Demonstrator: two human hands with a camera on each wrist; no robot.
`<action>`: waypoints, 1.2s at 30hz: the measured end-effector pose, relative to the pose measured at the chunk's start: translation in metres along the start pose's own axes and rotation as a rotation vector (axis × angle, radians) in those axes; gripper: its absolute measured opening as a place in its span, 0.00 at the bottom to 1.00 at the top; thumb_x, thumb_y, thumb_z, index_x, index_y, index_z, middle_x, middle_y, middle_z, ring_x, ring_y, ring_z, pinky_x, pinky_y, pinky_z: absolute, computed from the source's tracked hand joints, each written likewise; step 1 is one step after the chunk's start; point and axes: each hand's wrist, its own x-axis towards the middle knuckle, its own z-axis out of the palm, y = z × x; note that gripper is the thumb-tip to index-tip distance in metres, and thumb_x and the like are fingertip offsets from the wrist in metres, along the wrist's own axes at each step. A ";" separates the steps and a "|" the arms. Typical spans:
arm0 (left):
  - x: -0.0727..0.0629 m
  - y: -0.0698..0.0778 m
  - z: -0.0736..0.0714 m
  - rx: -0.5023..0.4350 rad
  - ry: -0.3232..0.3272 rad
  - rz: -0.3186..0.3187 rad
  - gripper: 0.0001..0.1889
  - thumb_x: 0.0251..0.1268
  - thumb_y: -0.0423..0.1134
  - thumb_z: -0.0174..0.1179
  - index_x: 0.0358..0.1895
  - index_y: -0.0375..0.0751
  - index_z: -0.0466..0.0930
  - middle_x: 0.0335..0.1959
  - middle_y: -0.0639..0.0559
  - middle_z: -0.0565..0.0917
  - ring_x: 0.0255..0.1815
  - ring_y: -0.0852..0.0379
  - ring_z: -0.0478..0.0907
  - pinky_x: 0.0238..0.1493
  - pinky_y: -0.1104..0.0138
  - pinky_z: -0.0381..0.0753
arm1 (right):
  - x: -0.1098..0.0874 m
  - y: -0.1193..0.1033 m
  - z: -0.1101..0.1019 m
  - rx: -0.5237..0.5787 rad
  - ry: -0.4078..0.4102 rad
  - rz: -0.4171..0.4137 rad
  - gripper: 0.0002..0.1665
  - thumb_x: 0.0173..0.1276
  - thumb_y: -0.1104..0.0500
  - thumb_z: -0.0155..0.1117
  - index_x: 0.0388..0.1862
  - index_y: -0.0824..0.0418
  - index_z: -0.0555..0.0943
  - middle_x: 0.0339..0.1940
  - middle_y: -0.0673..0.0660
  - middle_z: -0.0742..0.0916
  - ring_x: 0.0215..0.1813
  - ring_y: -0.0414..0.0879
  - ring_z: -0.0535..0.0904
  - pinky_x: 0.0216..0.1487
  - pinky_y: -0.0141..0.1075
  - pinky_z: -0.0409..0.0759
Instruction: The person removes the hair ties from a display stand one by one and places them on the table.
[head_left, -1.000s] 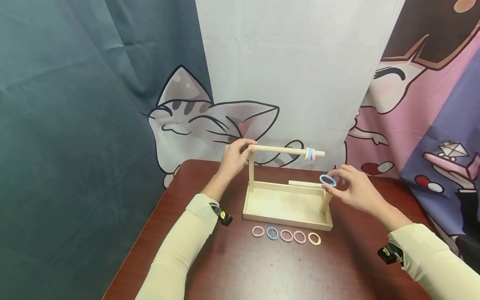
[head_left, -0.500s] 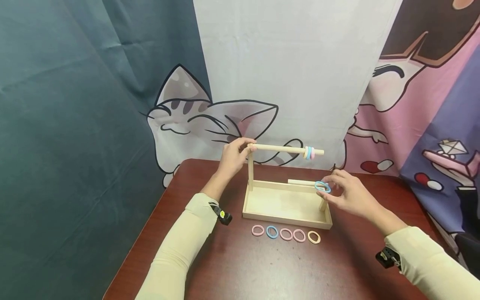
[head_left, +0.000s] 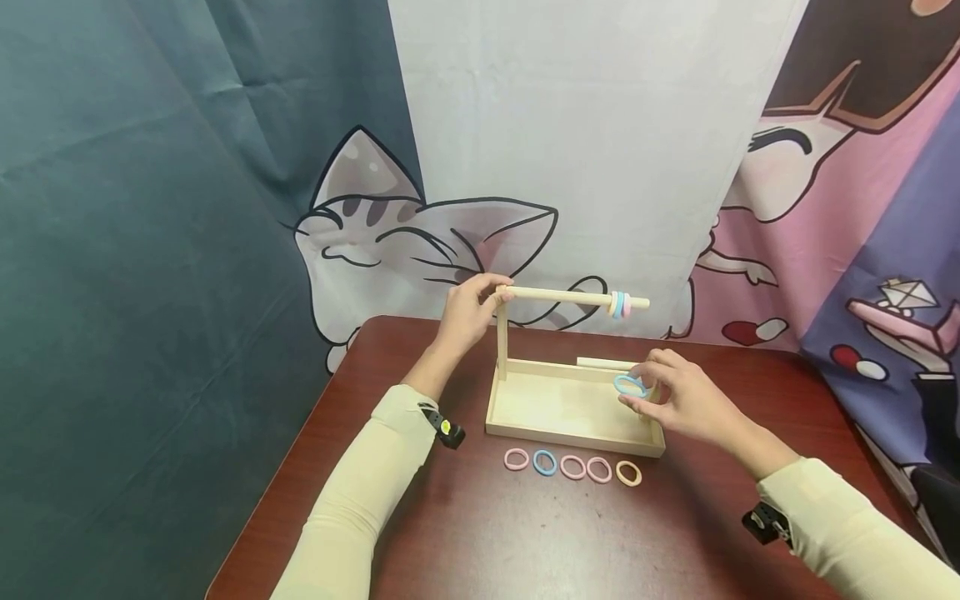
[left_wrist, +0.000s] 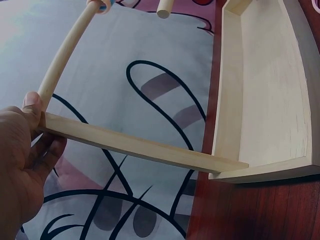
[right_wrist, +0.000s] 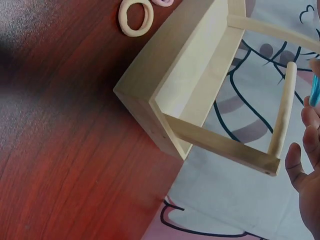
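My left hand (head_left: 467, 312) grips the top of a tall wooden post (left_wrist: 135, 142), where the upper dowel (head_left: 555, 294) joins it. Pale yellow, blue and pink rings (head_left: 618, 305) hang together near that dowel's free right end. My right hand (head_left: 688, 400) pinches a light blue ring (head_left: 617, 386) between thumb and fingers, over the right end of the wooden tray (head_left: 540, 436). At the tray's right side, a short post (right_wrist: 220, 142) bears a lower dowel (right_wrist: 284, 107) pointing left; in the head view the right hand partly hides this post.
In front of the tray, several loose rings lie in a row on the red-brown table (head_left: 540, 533), among them a blue ring (head_left: 536, 462) and, at the right end, a yellow ring (head_left: 618, 475). Behind the table hangs a curtain (head_left: 600, 150) printed with cartoon figures.
My right hand has carried the light blue ring leftward and slightly down, from beside the short post to over the tray's right end. The left hand has stayed on the post top.
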 end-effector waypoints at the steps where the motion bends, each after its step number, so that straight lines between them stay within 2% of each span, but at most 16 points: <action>1: 0.000 0.000 0.000 -0.001 -0.001 -0.002 0.17 0.75 0.52 0.69 0.59 0.51 0.91 0.48 0.50 0.94 0.46 0.53 0.92 0.45 0.60 0.92 | 0.000 -0.001 0.001 0.003 -0.006 -0.003 0.21 0.54 0.62 0.90 0.45 0.60 0.90 0.36 0.48 0.82 0.32 0.29 0.78 0.34 0.25 0.81; 4: 0.000 -0.001 0.000 -0.005 -0.001 -0.001 0.17 0.75 0.52 0.69 0.59 0.51 0.91 0.49 0.51 0.94 0.46 0.53 0.92 0.45 0.60 0.93 | 0.001 -0.004 0.004 0.016 -0.017 -0.013 0.21 0.54 0.62 0.90 0.44 0.59 0.90 0.36 0.49 0.82 0.31 0.31 0.80 0.34 0.22 0.80; 8: 0.001 0.000 0.000 -0.004 0.004 0.011 0.18 0.73 0.52 0.70 0.59 0.49 0.92 0.50 0.50 0.94 0.47 0.52 0.92 0.51 0.56 0.91 | 0.002 -0.007 0.007 0.010 -0.021 -0.027 0.20 0.54 0.61 0.91 0.43 0.57 0.89 0.37 0.49 0.82 0.32 0.33 0.79 0.35 0.21 0.79; 15: 0.002 -0.001 -0.001 -0.006 0.009 0.004 0.18 0.73 0.51 0.71 0.59 0.49 0.92 0.51 0.50 0.94 0.47 0.52 0.92 0.52 0.55 0.89 | 0.002 -0.012 0.011 -0.034 -0.033 -0.024 0.18 0.55 0.57 0.90 0.42 0.55 0.91 0.37 0.46 0.83 0.38 0.38 0.75 0.39 0.33 0.75; 19: 0.002 -0.001 -0.001 -0.006 0.005 0.004 0.17 0.74 0.51 0.70 0.59 0.50 0.92 0.51 0.51 0.94 0.47 0.53 0.91 0.52 0.55 0.89 | 0.002 -0.014 0.014 -0.049 -0.038 -0.015 0.19 0.54 0.56 0.90 0.42 0.56 0.90 0.35 0.46 0.83 0.38 0.40 0.74 0.42 0.35 0.71; 22: 0.002 -0.001 -0.001 -0.010 0.003 0.003 0.17 0.74 0.51 0.70 0.59 0.50 0.92 0.51 0.50 0.94 0.47 0.52 0.91 0.52 0.55 0.89 | 0.001 -0.014 0.017 -0.055 -0.043 -0.017 0.20 0.54 0.56 0.90 0.42 0.56 0.90 0.35 0.47 0.83 0.39 0.40 0.75 0.42 0.36 0.72; 29: 0.001 0.000 -0.001 -0.022 0.002 -0.009 0.16 0.75 0.51 0.70 0.59 0.50 0.92 0.51 0.50 0.94 0.47 0.53 0.91 0.52 0.56 0.90 | -0.001 -0.019 0.026 -0.035 -0.053 -0.033 0.20 0.55 0.55 0.90 0.42 0.56 0.89 0.34 0.48 0.82 0.36 0.39 0.76 0.36 0.31 0.75; 36: 0.002 0.000 -0.001 -0.021 0.007 -0.011 0.17 0.75 0.51 0.70 0.59 0.49 0.92 0.51 0.50 0.94 0.47 0.52 0.92 0.52 0.55 0.90 | -0.003 -0.026 0.037 0.005 -0.060 -0.081 0.19 0.56 0.56 0.89 0.43 0.55 0.89 0.35 0.48 0.82 0.38 0.40 0.78 0.43 0.25 0.71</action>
